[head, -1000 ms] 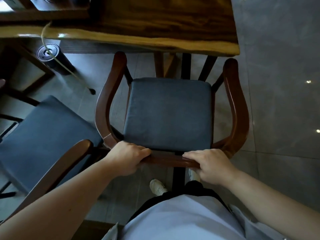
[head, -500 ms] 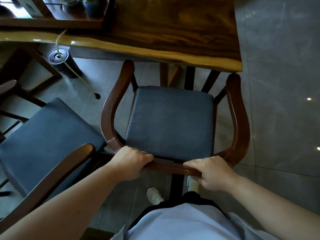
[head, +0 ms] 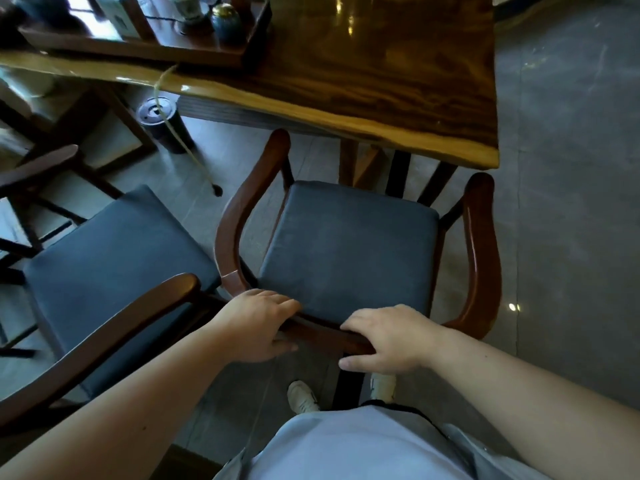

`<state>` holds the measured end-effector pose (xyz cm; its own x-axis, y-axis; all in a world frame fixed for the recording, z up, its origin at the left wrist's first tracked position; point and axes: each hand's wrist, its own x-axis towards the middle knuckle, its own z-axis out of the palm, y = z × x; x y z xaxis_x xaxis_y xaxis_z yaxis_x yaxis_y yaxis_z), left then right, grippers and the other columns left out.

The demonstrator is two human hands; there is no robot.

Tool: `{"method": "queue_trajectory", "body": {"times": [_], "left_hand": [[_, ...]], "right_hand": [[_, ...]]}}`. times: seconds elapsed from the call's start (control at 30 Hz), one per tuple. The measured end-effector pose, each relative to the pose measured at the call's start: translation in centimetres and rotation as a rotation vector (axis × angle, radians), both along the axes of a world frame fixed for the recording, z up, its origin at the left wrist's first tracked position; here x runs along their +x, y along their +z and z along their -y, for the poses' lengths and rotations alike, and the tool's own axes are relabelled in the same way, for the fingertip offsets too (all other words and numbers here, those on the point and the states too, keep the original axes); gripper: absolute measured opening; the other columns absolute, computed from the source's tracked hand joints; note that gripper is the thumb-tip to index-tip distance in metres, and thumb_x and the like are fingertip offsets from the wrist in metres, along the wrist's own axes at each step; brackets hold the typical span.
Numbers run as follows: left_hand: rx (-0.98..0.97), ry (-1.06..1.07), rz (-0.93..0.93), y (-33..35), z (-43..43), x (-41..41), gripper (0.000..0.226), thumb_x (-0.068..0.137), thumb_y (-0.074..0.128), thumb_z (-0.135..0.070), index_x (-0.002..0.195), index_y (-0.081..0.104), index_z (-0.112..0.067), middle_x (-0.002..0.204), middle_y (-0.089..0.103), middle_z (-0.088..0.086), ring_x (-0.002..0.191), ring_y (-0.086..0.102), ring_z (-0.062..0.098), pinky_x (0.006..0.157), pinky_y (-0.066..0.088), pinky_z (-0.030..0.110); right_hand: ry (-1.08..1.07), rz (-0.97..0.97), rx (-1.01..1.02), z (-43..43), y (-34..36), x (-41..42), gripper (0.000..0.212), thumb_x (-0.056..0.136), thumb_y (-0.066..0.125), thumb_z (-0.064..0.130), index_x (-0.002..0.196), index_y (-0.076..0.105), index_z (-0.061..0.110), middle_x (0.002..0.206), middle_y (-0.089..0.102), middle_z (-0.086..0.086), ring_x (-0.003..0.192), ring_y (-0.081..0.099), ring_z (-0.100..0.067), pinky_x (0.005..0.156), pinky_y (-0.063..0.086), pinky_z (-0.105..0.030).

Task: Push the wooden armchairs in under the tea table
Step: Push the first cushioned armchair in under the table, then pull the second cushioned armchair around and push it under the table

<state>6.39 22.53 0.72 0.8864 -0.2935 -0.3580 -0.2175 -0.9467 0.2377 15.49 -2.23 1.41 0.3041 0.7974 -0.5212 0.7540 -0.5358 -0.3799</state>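
Armchair [head: 349, 244] at counter [head: 363, 77] edge, seat not under. Left hand [head: 258, 327] and right hand [head: 388, 337] on top rail, fingers loosely draped, not clenched. Solid wood: likely heavy, rigid, drags on tile. Rail best hold; cushion soft. Second armchair [head: 104, 258] left, farther out.

Open floor [head: 311, 157] lay between the armchair [head: 349, 244] and the bench [head: 381, 74], whose legs [head: 349, 161] stood just ahead of the seat. A second armchair [head: 104, 251] crowded in close on the left. Bare floor ran clear to the right.
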Motion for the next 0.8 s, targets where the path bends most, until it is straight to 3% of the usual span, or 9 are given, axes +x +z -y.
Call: {"method": "queue_trajectory", "body": {"times": [0.17, 0.27, 0.43, 0.6, 0.8], "left_hand": [[0.055, 0.27, 0.124, 2.8, -0.6, -2.5, 0.053, 0.085, 0.056, -0.055, 0.129, 0.052, -0.025, 0.125, 0.061, -0.005, 0.118, 0.054, 0.02, 0.101, 0.042, 0.039], [0.108, 0.494, 0.213, 3.7, -0.5, -5.6, 0.041, 0.084, 0.065, -0.044, 0.118, 0.06, -0.021, 0.115, 0.067, 0.0, 0.107, 0.061, 0.024, 0.089, 0.05, 0.04], [0.135, 0.824, 0.289, 4.4, 0.4, -10.1, 0.036, 0.081, 0.072, -0.033, 0.113, 0.065, -0.016, 0.106, 0.07, 0.001, 0.097, 0.066, 0.023, 0.079, 0.054, 0.037], [0.098, 1.002, 0.329, 4.3, -0.7, -13.2, 0.033, 0.084, 0.07, -0.03, 0.113, 0.065, -0.015, 0.108, 0.069, 0.002, 0.099, 0.064, 0.022, 0.081, 0.055, 0.038], [0.117, 1.063, 0.35, 4.0, -7.1, -15.8, 0.037, 0.078, 0.077, -0.024, 0.11, 0.067, -0.009, 0.104, 0.07, 0.007, 0.094, 0.066, 0.028, 0.078, 0.055, 0.04]], "right_hand": [[0.128, 0.076, 0.115, -4.1, 1.1, 2.0, 0.067, 0.087, 0.043, 0.073, 0.139, 0.042, 0.031, 0.139, 0.053, 0.005, 0.122, 0.053, -0.019, 0.09, 0.051, -0.045], [0.181, 0.1, 0.179, -6.2, 1.6, 2.7, 0.063, 0.091, 0.049, 0.063, 0.142, 0.039, 0.029, 0.144, 0.048, 0.006, 0.126, 0.05, -0.018, 0.092, 0.051, -0.044], [0.264, 0.064, 0.289, -9.3, 1.8, 2.9, 0.054, 0.091, 0.055, 0.054, 0.137, 0.044, 0.028, 0.137, 0.051, 0.01, 0.119, 0.053, -0.015, 0.087, 0.051, -0.039], [0.331, 0.041, 0.336, -12.5, 1.8, 1.8, 0.05, 0.089, 0.058, 0.052, 0.132, 0.05, 0.027, 0.131, 0.053, 0.011, 0.115, 0.054, -0.014, 0.086, 0.048, -0.032], [0.363, 0.057, 0.357, -18.3, 1.9, -0.2, 0.052, 0.091, 0.059, 0.052, 0.136, 0.049, 0.028, 0.137, 0.052, 0.009, 0.122, 0.051, -0.013, 0.097, 0.045, -0.03]]}}
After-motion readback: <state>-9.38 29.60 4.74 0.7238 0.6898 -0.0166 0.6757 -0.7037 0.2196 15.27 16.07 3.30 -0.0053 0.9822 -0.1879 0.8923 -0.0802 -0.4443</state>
